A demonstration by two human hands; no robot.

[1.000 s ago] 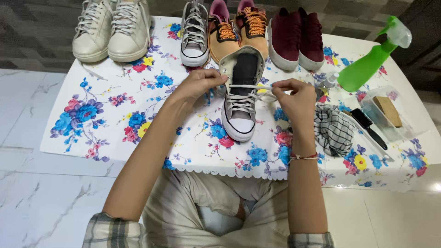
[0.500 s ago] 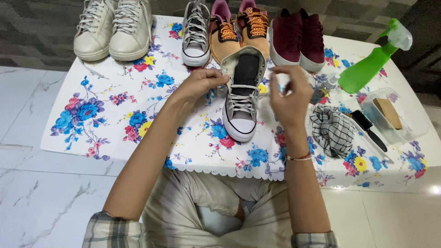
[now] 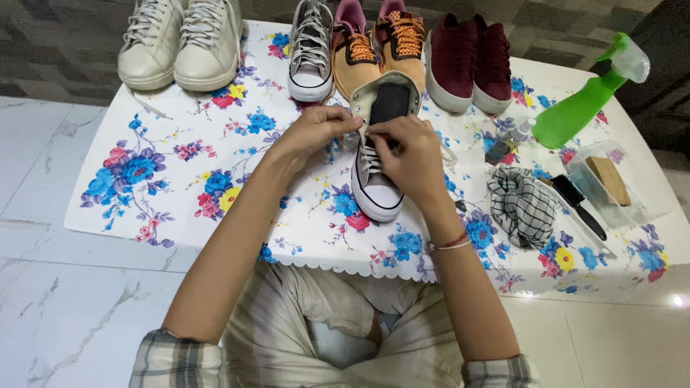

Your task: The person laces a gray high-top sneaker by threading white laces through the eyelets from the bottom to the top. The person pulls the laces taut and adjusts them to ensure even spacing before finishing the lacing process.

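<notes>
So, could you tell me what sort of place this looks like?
Probably a home floor set up for shoe care: a floral cloth on marble tiles, a row of shoes, and a green spray bottle.

cloth [image 3: 180, 179]: white, printed with blue, red, pink and yellow flowers
sneaker [image 3: 377, 162]: grey, with white toe cap, white laces, black tongue, cream lining
grey shoe [image 3: 311, 50]: grey with white laces and white sole
white pair [image 3: 183, 43]: off-white, laces the same
tan pair [image 3: 381, 47]: tan with orange laces and pink lining
maroon pair [image 3: 471, 61]: dark maroon with white soles
bottle [image 3: 582, 104]: bright green, with pale green trigger
rag [image 3: 521, 205]: black and white check
brush [image 3: 578, 205]: black
floor [image 3: 65, 309]: white marble with grey veins
sleeves [image 3: 169, 359]: grey and beige plaid
trousers [image 3: 287, 330]: beige with faint stripes
</notes>
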